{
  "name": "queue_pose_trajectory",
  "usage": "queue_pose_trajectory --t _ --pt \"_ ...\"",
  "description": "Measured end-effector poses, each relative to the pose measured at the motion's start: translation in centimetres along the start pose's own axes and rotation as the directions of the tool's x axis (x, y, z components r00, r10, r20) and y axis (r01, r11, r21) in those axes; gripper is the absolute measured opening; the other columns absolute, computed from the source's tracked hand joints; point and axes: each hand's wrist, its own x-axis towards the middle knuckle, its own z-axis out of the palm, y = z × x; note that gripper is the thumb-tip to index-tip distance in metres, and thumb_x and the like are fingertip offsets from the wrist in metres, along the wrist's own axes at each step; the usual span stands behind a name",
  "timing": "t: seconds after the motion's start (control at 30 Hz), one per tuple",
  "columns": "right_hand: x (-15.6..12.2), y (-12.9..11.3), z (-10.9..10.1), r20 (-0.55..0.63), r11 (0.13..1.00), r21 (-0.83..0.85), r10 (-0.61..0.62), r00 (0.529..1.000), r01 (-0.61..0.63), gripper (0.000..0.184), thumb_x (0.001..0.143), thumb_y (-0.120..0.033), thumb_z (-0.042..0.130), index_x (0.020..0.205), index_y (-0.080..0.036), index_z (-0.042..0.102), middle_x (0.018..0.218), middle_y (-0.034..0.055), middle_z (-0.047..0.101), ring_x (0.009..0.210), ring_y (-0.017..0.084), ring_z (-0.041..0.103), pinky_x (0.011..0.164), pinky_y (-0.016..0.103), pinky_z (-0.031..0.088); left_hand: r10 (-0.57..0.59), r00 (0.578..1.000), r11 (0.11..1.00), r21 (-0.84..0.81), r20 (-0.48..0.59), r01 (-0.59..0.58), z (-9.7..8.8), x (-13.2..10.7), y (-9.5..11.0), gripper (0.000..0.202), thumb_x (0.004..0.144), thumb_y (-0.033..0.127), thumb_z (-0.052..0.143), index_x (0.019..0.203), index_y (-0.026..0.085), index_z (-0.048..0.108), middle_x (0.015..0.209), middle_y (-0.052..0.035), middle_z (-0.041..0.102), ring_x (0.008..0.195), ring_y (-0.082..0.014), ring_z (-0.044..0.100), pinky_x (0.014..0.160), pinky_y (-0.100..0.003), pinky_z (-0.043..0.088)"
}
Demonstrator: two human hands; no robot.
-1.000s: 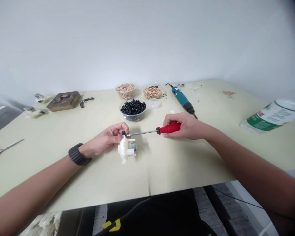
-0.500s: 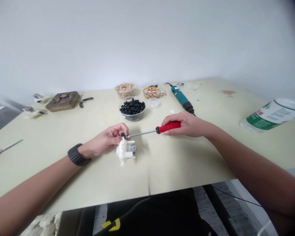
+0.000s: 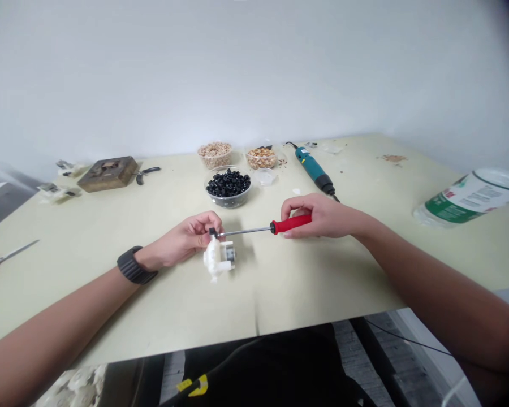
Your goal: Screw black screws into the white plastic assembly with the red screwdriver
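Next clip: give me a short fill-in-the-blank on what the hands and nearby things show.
1. The right hand grips a screwdriver by its ____ handle.
2. The left hand steadies a small ____ plastic part on the table.
3. The bowl beyond the hands holds ____ pieces.
4. The wristband is on the ____ arm.

Missing words: red; white; black; left

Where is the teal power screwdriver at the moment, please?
In the head view, the teal power screwdriver lies on the table, right of centre, just beyond the right hand and beside the tubs of brown bits.
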Motion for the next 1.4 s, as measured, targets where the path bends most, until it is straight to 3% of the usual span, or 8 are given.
queue_pose_trajectory --t 0.2,0.37,0.47,0.67,0.93,1.3,1.4 --pt "0.3 0.4 0.5 0.003 0.989 -0.113 -0.097 0.995 0.097 0.034 0.092 -0.053 0.073 0.107 -0.023 0.079 0.097 0.0033 0.077 0.08 0.016 0.066 0.071 0.027 0.048 -0.009 1.0 1.0 -0.026 -0.019 0.008 -0.3 0.2 -0.3 0.033 0.083 0.032 0.092 0.101 0.015 0.072 0.09 -0.0045 0.074 0.073 -0.0123 0.07 0.063 -0.018 0.054" --pt "0.1 0.0 1.4 -0.17 0.964 -0.231 -0.17 0.971 0.128 0.026 0.082 -0.043 0.082 0.094 -0.021 0.074 0.091 0.0027 0.076 0.076 0.015 0.065 0.068 0.025 0.046 -0.027 0.999 0.999 -0.047 -0.036 0.025 -0.3 0.2 -0.3 0.034 0.081 0.03 0.094 0.101 0.014 0.071 0.09 -0.0041 0.074 0.074 -0.0124 0.071 0.064 -0.018 0.055" --pt "0.0 0.0 1.4 -0.178 0.97 -0.204 -0.171 0.969 0.133 0.024 0.083 -0.042 0.08 0.086 -0.019 0.073 0.082 0.0022 0.073 0.072 0.014 0.062 0.065 0.025 0.044 -0.04 0.999 0.998 -0.053 -0.027 0.038 -0.1 0.2 -0.3 0.034 0.08 0.031 0.094 0.1 0.014 0.072 0.089 -0.0033 0.073 0.071 -0.011 0.069 0.062 -0.017 0.055" --pt "0.1 0.2 0.9 -0.058 0.995 -0.057 -0.091 0.994 0.088 0.032 0.084 -0.05 0.081 0.087 -0.019 0.075 0.082 0.0019 0.072 0.074 0.014 0.061 0.067 0.025 0.046 -0.035 0.999 0.999 -0.035 -0.002 0.035 0.0 0.3 -0.6 0.033 0.081 0.032 0.093 0.099 0.015 0.072 0.089 -0.0032 0.073 0.071 -0.0111 0.069 0.062 -0.017 0.055" --pt "0.1 -0.3 0.5 0.159 0.985 0.159 0.038 0.987 -0.063 0.034 0.088 -0.052 0.079 0.094 -0.019 0.078 0.067 -0.0016 0.065 0.055 0.01 0.058 0.052 0.022 0.044 -0.025 0.999 0.999 -0.033 0.033 0.026 0.2 0.4 -0.4 0.029 0.083 0.028 0.092 0.099 0.015 0.072 0.089 -0.0033 0.074 0.072 -0.0108 0.07 0.065 -0.018 0.056" --pt "0.3 0.6 0.4 0.336 0.94 0.273 0.107 0.936 -0.205 0.04 0.092 -0.055 0.075 0.1 -0.016 0.079 0.075 0.002 0.071 0.049 0.009 0.056 0.042 0.022 0.039 -0.013 0.998 1.0 -0.005 0.058 0.014 0.8 0.2 -0.2 0.029 0.084 0.03 0.091 0.101 0.015 0.073 0.09 -0.0042 0.075 0.074 -0.0109 0.069 0.065 -0.017 0.055" --pt "0.3 0.3 -0.4 0.306 0.97 0.191 0.089 0.948 -0.152 0.038 0.09 -0.054 0.077 0.098 -0.017 0.078 0.077 0.001 0.069 0.055 0.009 0.056 0.049 0.022 0.042 0.017 1.0 1.0 -0.001 0.025 -0.017 1.3 0.1 -0.2 0.027 0.086 0.029 0.09 0.101 0.016 0.071 0.091 -0.0035 0.074 0.075 -0.0105 0.069 0.067 -0.017 0.054"
